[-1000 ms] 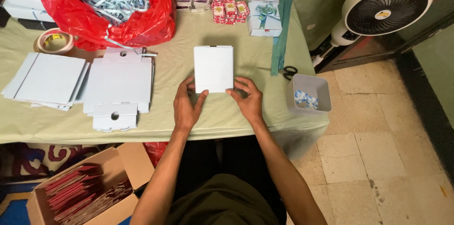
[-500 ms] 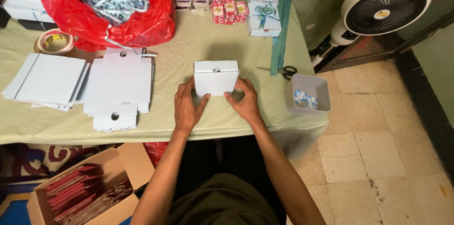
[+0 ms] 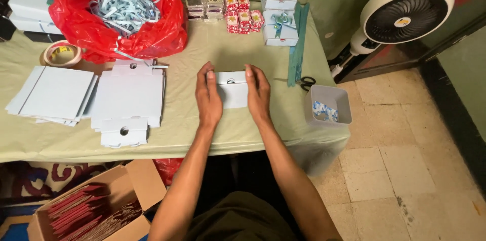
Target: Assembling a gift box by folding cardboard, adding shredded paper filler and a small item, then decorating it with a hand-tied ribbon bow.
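- Left hand [image 3: 209, 98] and right hand [image 3: 258, 94] lie flat either side of a small white box [image 3: 232, 89] at mid-frame, fingers pressing its sides, holding it between them
- Half a second ago the hands sat lower, at the box's near edge
- Green table [image 3: 212, 129]; flat white cards [image 3: 129, 100] left, red bag [image 3: 114, 10] upper left, fan [image 3: 407, 13] upper right

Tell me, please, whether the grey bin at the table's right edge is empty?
Not empty: the grey bin holds a few small blue-and-white pieces at its bottom; most of it is bare.
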